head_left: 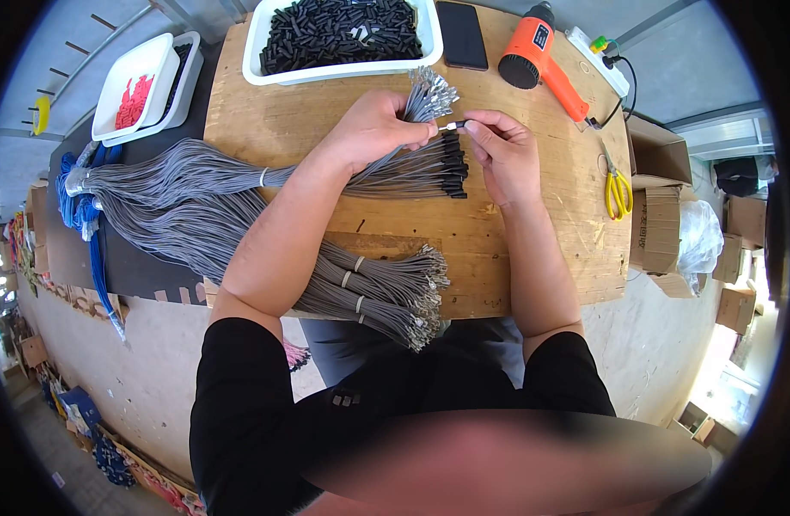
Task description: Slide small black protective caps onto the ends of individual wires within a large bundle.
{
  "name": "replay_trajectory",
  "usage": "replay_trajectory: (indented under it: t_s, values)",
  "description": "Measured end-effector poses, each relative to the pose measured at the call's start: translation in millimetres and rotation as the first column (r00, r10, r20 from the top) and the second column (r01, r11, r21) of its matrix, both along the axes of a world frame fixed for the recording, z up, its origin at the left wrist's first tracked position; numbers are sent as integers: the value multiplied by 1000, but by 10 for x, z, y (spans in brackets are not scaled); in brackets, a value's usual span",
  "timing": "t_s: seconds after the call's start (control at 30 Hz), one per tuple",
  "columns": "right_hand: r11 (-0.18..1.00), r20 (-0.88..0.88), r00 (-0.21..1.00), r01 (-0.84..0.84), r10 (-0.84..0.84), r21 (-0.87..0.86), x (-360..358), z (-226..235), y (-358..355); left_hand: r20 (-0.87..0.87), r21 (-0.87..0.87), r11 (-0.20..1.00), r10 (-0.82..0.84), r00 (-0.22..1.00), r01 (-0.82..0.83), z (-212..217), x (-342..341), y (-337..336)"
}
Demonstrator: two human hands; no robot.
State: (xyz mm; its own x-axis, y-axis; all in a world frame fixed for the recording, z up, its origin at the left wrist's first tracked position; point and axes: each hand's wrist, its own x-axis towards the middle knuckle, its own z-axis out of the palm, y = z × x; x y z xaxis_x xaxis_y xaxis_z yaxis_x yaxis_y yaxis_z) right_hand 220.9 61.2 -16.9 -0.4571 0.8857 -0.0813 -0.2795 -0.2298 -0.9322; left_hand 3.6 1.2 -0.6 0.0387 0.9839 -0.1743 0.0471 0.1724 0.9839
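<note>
My left hand (379,129) is closed round a bundle of grey wires (422,101), whose bare metal terminals fan out above the fist. One wire end sticks out from its thumb toward the right. My right hand (503,153) pinches a small black sleeve (461,125) between thumb and finger, at that wire's tip. Just below lie grey wires with black sleeved ends (453,165), side by side on the wood. Nearer me, several tied grey wire bundles (386,292) show bare metal ends, and they run left under my left forearm.
A white tub of black sleeves (254,53) stands at the back, beside a dark phone (462,36). An orange heat gun (545,64), a white power strip (598,62) and yellow-handled scissors (617,191) lie right. White trays (103,120) hold red pieces at far left. Cardboard boxes (657,224) stand beyond the right edge.
</note>
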Motion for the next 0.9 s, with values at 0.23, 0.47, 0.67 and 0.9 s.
replay_trajectory:
  t_s: [0.23, 0.47, 0.67, 0.9]
  values:
    - [1000, 18, 1000, -15, 15, -16, 0, 20, -6, 27, 22, 1000, 9, 1000, -9, -44, -4, 7]
    - [1000, 17, 1000, -9, 9, 6, -15, -7, -15, -3, 30, 1000, -7, 1000, 7, 6, 13, -6]
    - [1000, 0, 1000, 1, -1, 16, -18, -30, -16, 8, 45, 999, -15, 1000, 14, -14, 11, -9]
    - [999, 30, 1000, -10, 9, 44, -25, -45, -26, 11, 50, 999, -21, 1000, 20, 0, 14, -16]
